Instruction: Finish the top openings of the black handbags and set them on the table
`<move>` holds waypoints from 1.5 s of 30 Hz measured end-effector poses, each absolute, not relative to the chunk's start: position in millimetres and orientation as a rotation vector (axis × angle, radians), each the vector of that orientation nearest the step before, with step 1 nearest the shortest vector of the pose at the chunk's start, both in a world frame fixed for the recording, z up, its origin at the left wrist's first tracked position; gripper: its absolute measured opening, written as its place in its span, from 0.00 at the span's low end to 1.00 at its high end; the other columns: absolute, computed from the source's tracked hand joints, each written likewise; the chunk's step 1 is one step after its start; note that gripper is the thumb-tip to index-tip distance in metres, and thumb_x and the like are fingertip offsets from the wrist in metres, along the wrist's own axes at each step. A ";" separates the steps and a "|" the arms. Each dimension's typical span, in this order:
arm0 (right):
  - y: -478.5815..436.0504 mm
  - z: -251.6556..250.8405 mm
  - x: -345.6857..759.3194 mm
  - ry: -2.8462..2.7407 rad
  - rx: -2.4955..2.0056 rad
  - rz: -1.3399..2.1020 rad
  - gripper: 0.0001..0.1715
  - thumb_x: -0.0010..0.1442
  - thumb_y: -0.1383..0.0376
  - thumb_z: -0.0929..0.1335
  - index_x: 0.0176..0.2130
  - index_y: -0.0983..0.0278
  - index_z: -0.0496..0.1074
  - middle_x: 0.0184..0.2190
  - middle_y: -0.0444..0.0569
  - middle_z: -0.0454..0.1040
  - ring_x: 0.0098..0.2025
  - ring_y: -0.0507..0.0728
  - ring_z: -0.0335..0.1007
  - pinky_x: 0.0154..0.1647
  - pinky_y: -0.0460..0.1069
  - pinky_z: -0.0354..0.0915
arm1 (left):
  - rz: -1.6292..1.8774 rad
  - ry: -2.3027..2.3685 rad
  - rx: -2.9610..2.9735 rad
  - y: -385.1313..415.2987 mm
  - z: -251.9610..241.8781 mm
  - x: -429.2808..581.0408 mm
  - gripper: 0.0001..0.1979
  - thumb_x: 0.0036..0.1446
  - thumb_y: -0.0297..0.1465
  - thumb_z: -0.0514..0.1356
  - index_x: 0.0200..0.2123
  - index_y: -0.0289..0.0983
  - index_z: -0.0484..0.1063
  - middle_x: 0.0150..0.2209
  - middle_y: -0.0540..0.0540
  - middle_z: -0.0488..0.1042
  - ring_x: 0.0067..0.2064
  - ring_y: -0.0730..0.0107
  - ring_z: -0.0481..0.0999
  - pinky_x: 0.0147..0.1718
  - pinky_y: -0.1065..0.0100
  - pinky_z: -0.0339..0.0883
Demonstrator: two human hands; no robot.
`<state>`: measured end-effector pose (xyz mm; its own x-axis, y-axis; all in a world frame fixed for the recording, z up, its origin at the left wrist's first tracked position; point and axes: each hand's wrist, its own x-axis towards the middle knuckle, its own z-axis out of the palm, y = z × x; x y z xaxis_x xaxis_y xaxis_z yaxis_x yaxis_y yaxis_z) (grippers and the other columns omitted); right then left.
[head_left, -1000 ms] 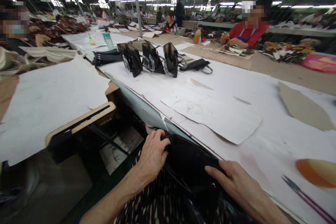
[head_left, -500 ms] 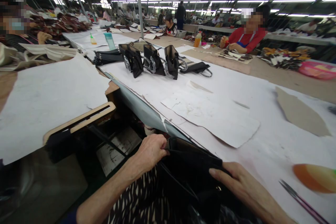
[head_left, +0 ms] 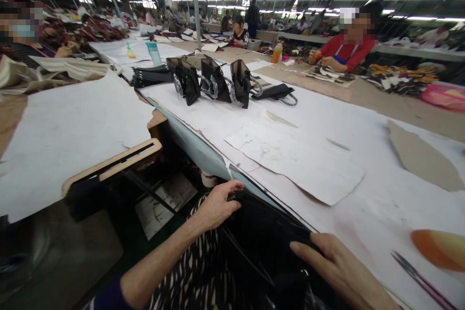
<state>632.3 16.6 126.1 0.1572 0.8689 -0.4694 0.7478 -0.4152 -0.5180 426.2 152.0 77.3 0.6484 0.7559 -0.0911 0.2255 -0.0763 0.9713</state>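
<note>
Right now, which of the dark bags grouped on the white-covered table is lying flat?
The rightmost bag of the group: its body lies low along the table, while the three bags to its left stand up.

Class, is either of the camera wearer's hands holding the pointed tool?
No: the left hand and right hand hold the black bag, while the pointed tool lies on the white tabletop.

A soft black open-topped bag (head_left: 261, 235) sits between left hand (head_left: 218, 206) and right hand (head_left: 336, 261); three boxy black handbags (head_left: 221, 86) rest ahead.
</note>
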 end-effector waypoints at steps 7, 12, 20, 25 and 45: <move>14.3 121.1 637.5 -1.557 -2.236 1.174 0.21 0.53 0.52 0.60 0.19 0.63 0.53 0.17 0.39 0.52 0.22 0.49 0.49 0.21 0.45 0.48 | 0.354 0.838 1.667 155.4 71.4 423.1 0.19 0.38 0.20 0.50 0.37 0.34 0.69 0.31 0.50 0.70 0.34 0.70 0.68 0.31 0.73 0.60; 18.0 125.4 641.2 -1.370 -2.041 1.483 0.16 0.54 0.56 0.61 0.23 0.64 0.59 0.19 0.40 0.56 0.22 0.48 0.52 0.21 0.44 0.49 | 0.028 0.683 1.578 159.4 96.0 412.0 0.24 0.34 0.20 0.50 0.39 0.35 0.69 0.27 0.53 0.66 0.27 0.75 0.63 0.21 0.77 0.53; 25.7 92.0 632.6 -1.246 -1.702 1.818 0.11 0.50 0.59 0.64 0.24 0.65 0.66 0.20 0.40 0.63 0.22 0.48 0.56 0.23 0.43 0.52 | -0.176 0.789 1.580 151.2 102.9 387.0 0.18 0.34 0.21 0.49 0.31 0.35 0.69 0.25 0.54 0.66 0.25 0.76 0.62 0.18 0.78 0.51; 28.7 77.8 623.1 -1.445 -1.995 1.379 0.11 0.45 0.62 0.67 0.32 0.62 0.69 0.28 0.43 0.71 0.32 0.55 0.66 0.33 0.47 0.60 | -0.171 0.800 1.421 142.3 93.1 378.5 0.17 0.34 0.22 0.48 0.32 0.35 0.68 0.26 0.53 0.69 0.26 0.74 0.66 0.20 0.77 0.55; 21.7 79.0 604.9 -1.394 -1.866 1.199 0.09 0.52 0.64 0.64 0.37 0.60 0.67 0.31 0.41 0.71 0.34 0.53 0.64 0.37 0.47 0.60 | -0.114 0.548 2.491 129.1 115.7 398.9 0.15 0.52 0.20 0.50 0.41 0.40 0.64 0.42 0.47 0.67 0.44 0.66 0.64 0.44 0.66 0.60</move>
